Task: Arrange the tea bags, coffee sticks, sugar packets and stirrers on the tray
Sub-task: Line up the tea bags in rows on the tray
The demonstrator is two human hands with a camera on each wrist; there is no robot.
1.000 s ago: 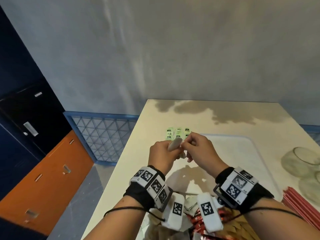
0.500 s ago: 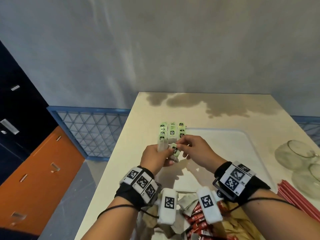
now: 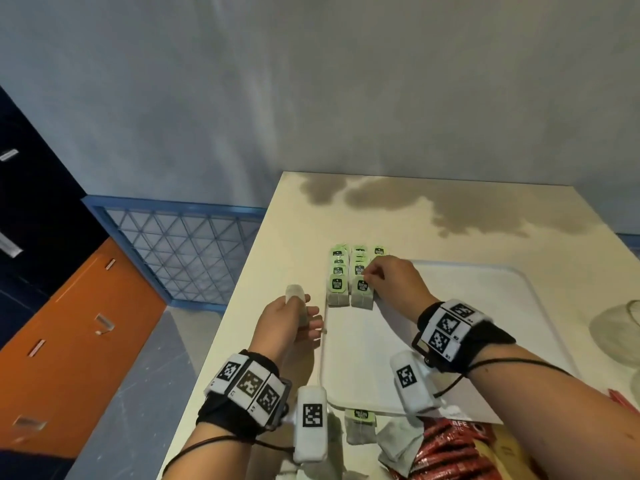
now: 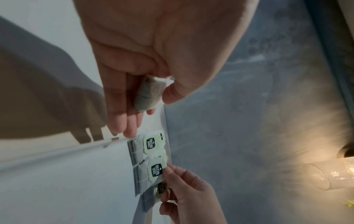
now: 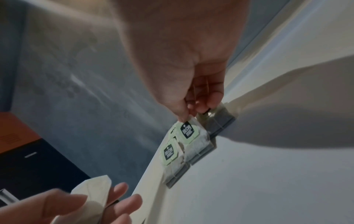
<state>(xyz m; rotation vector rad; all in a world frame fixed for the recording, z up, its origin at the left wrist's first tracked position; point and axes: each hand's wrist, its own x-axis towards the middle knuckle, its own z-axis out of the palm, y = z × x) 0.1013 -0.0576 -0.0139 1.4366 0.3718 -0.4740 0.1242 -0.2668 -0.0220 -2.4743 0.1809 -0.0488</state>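
A white tray (image 3: 450, 306) lies on the cream table. Green-tagged tea bags (image 3: 338, 271) lie in overlapping rows at its far left corner. My right hand (image 3: 370, 276) reaches over them and pinches the top of the nearest tea bag in the middle row (image 3: 362, 294), which lies flat on the tray; the right wrist view shows thumb and fingers (image 5: 182, 116) at its tag (image 5: 188, 131). My left hand (image 3: 301, 306) hovers over the tray's left rim, gripping a folded tea bag (image 3: 295, 294) between thumb and fingers, as the left wrist view shows (image 4: 149, 94).
Loose tea bags (image 3: 360, 427) and red coffee sticks (image 3: 446, 445) are piled at the table's near edge, below the tray. Glass jars (image 3: 616, 327) stand at the right, with red stirrers (image 3: 623, 400) beside them. The table's left edge (image 3: 242, 306) drops to the floor.
The hands, held together above the tray before, have parted. The right hand went forward and down with a tea bag onto the rows; the left hand drew back left with its tea bag.
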